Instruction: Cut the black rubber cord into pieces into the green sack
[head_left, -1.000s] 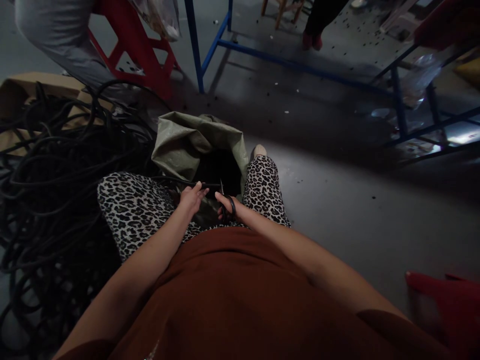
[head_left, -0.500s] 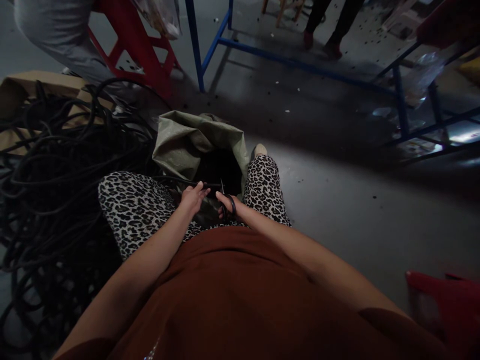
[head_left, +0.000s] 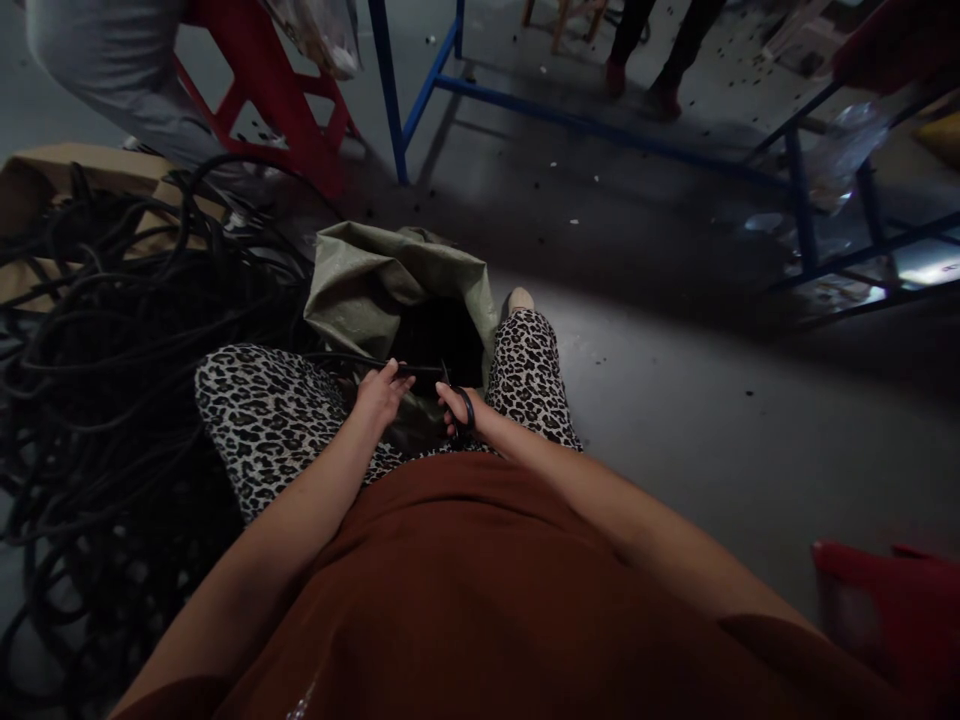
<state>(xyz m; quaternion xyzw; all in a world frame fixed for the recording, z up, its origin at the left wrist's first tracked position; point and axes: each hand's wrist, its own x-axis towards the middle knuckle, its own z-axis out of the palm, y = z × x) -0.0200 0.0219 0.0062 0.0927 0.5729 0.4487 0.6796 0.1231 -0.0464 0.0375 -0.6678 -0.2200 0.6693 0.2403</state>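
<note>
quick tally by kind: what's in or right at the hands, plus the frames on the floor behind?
Hands: 2, left hand and right hand
Scissors: 1, scissors in the right hand
Black cable held: 1, cable in the left hand
Green sack: 1, sack between the knees
Cable pile: 1, pile on the left
Metal frames: 2, blue frame, red frame
Total: 8

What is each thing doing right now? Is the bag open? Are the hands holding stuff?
Green sack: open at the top, dark inside.
Left hand: closed on a black cable stretched over the sack.
Right hand: fingers through the handles of scissors; blades too dark to tell if open.
Cable pile: loose and tangled on the floor.
</note>
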